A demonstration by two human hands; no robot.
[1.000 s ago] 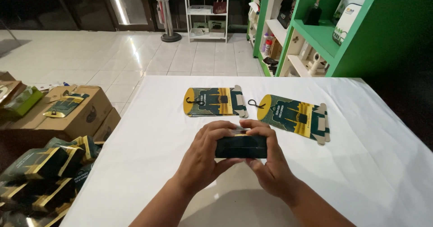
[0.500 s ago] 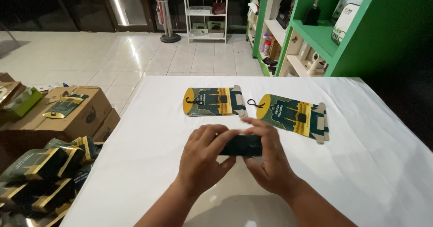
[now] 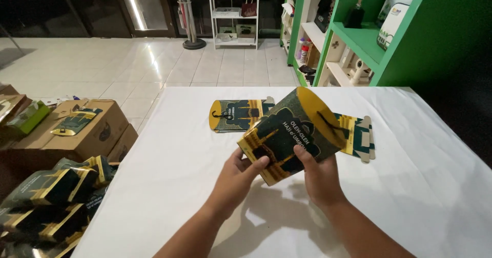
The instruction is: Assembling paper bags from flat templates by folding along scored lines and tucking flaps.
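Lifted off the table since 1 s ago, dark-green/gold gift box (image 3: 292,134) is now tilting at frame centre, long axis running lower-left to upper-right, w/ left hand (image 3: 237,178) & right hand (image 3: 319,175) both clamping its lower end.

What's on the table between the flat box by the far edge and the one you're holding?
Nothing: the head view shows bare white tablecloth between the flat box and the held box.

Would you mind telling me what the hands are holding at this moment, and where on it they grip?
Both hands hold one dark green and gold gift box above the table: the left hand pinches its lower left corner, the right hand its bottom edge.
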